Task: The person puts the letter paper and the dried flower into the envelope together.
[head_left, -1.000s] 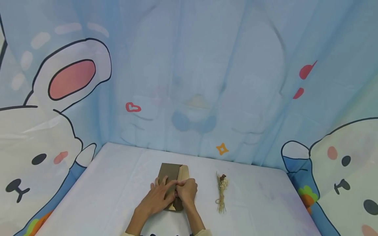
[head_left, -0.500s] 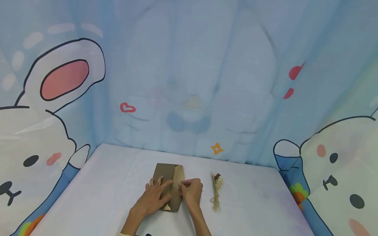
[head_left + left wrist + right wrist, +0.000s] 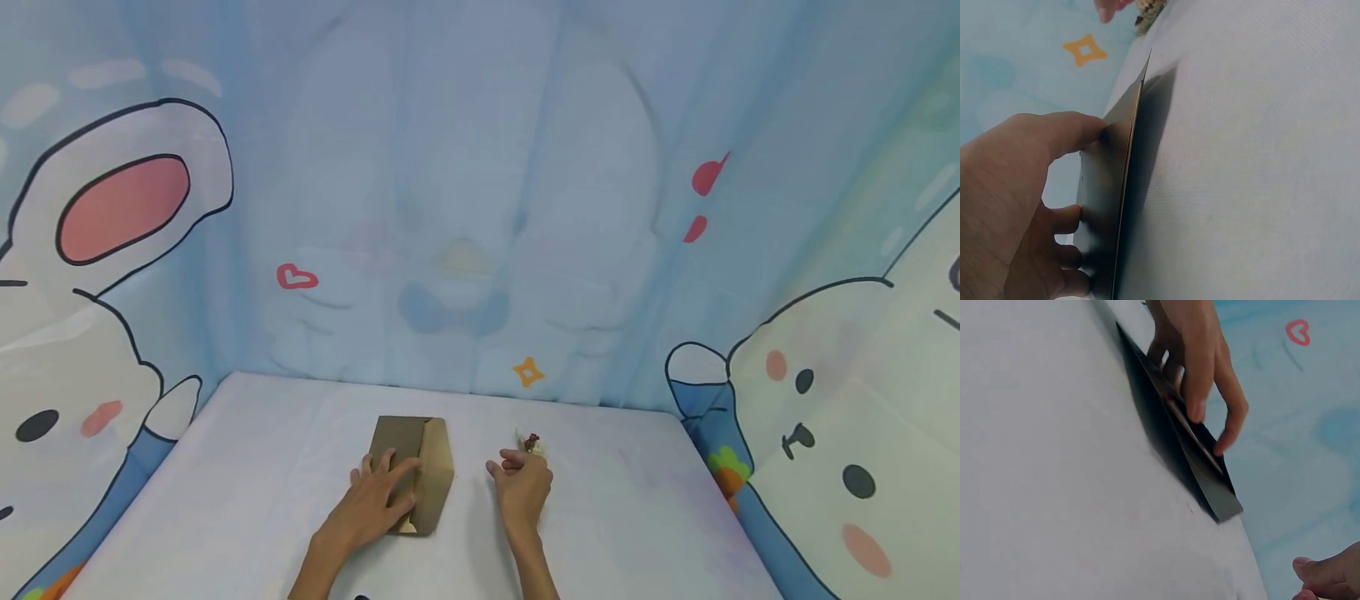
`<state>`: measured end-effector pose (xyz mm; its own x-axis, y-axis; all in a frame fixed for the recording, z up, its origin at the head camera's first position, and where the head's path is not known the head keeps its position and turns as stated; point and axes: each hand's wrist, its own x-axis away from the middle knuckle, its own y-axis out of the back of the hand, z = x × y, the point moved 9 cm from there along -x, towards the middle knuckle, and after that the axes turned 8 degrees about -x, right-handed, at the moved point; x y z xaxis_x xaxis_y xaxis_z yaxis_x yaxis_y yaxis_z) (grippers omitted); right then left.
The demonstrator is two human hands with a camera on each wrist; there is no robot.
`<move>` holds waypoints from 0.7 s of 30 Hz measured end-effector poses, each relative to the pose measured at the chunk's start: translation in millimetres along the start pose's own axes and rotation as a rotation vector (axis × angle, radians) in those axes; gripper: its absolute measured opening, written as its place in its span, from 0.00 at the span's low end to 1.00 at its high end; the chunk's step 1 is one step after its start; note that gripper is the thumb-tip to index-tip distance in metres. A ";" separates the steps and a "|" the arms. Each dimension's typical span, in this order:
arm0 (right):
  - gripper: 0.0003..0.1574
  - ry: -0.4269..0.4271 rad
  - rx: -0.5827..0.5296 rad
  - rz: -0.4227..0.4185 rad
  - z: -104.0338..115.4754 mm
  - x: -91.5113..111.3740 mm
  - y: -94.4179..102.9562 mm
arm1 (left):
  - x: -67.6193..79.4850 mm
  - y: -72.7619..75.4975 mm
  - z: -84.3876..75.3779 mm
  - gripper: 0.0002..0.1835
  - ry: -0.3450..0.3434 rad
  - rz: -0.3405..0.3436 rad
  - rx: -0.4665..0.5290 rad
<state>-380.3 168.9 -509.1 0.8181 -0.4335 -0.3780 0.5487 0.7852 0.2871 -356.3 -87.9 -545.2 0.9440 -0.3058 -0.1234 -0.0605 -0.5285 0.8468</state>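
A brown paper envelope (image 3: 435, 479) lies on the white-covered table, its lighter flap turned out to the right. My left hand (image 3: 367, 504) rests on it with spread fingers, and the left wrist view has the thumb and fingertips touching its face (image 3: 1107, 181). To the right, my right hand (image 3: 522, 492) is apart from the envelope, fingers loosely bent, nothing seen between them. That hand hides most of a small dried-flower bunch (image 3: 531, 442); only its dark red and cream heads show. In the right wrist view, the envelope (image 3: 1179, 437) gapes along its flap side.
The white cloth (image 3: 615, 517) covers the table around both hands. Behind it hangs a blue curtain (image 3: 450, 167) printed with cartoon figures, which also lines both sides. A small dark object (image 3: 362, 597) shows at the bottom edge.
My right hand has let go of the envelope's flap and moved right, over the dried-flower bunch. The flap now lies turned out. My left hand stays on the envelope; the head view has turned right.
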 end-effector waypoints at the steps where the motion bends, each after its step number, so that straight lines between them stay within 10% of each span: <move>1: 0.16 0.007 0.003 -0.015 -1.7 -2.1 4.5 | 0.1 0.0 -0.2 0.29 -0.001 0.001 0.003; 12: 0.20 -0.074 0.028 -0.129 -32.1 -14.3 44.1 | -0.3 1.7 1.0 0.29 0.011 -0.010 -0.009; 21: 0.10 -0.144 0.099 -0.068 -51.1 -13.0 42.3 | -0.9 -1.9 0.1 0.30 0.011 0.005 0.012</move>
<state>-376.5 230.3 -537.0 0.7908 -0.5486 -0.2716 0.6121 0.7075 0.3533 -357.0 -86.7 -546.7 0.9472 -0.3001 -0.1133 -0.0692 -0.5361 0.8413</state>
